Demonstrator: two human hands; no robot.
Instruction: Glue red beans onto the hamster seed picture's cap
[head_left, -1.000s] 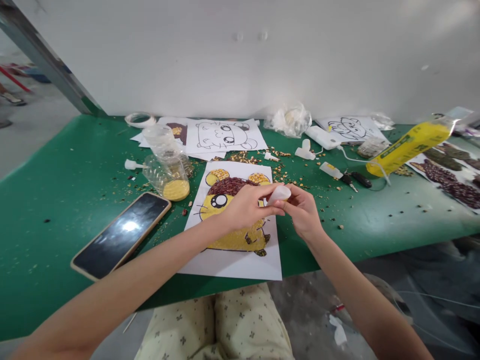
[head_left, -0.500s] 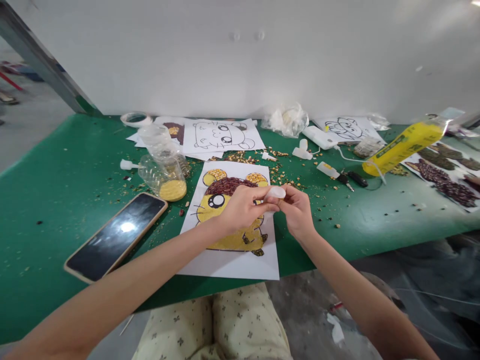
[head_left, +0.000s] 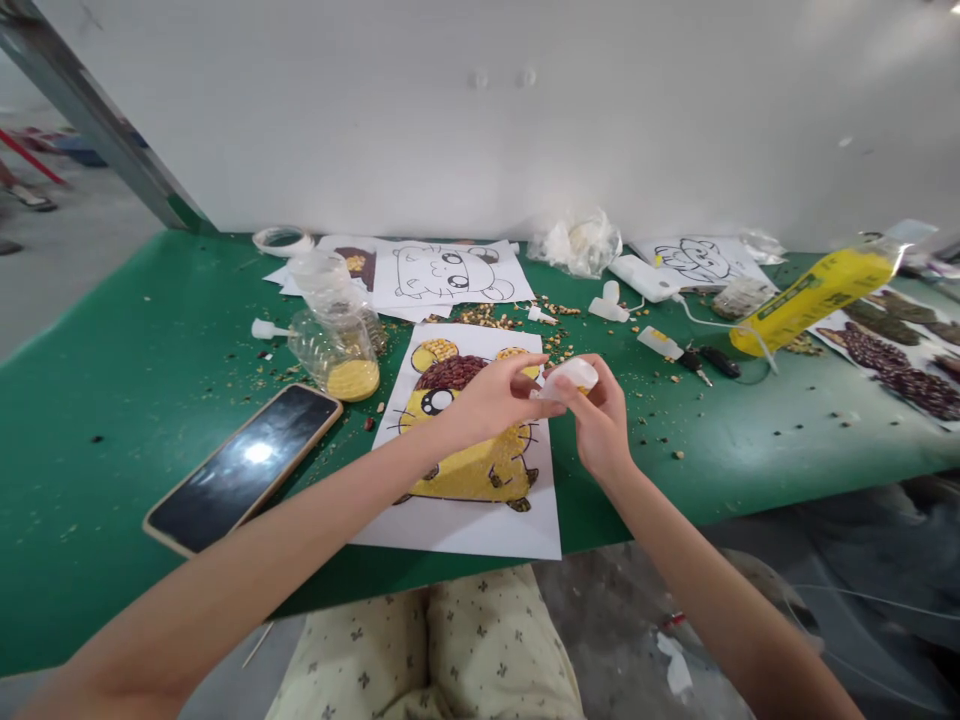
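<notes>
My right hand (head_left: 602,420) is closed round a small translucent white squeeze bottle (head_left: 571,377), tilted with its narrow end toward my left hand. The fingers of my left hand (head_left: 504,398) are parted, thumb and forefinger beside that narrow end; whether they touch it I cannot tell. Beneath both hands lies a white sheet (head_left: 480,535) with a hamster picture (head_left: 457,470). Yellow grains fill its body, dark red beans the top of its head, and corn kernels the ears. Part of the picture's right side is hidden by my left hand.
A phone (head_left: 244,470) and a clear plastic bottle with yellow grain (head_left: 352,380) are at left. Behind are line drawings (head_left: 454,272) and loose grains (head_left: 480,316). To the right lie a small glue bottle (head_left: 660,343), keys (head_left: 697,367) and a yellow packet (head_left: 817,300).
My left fingers have parted from their pinch at the squeeze bottle. The bottle has turned more side-on in my right hand and moved slightly right. The camera view has shifted a little.
</notes>
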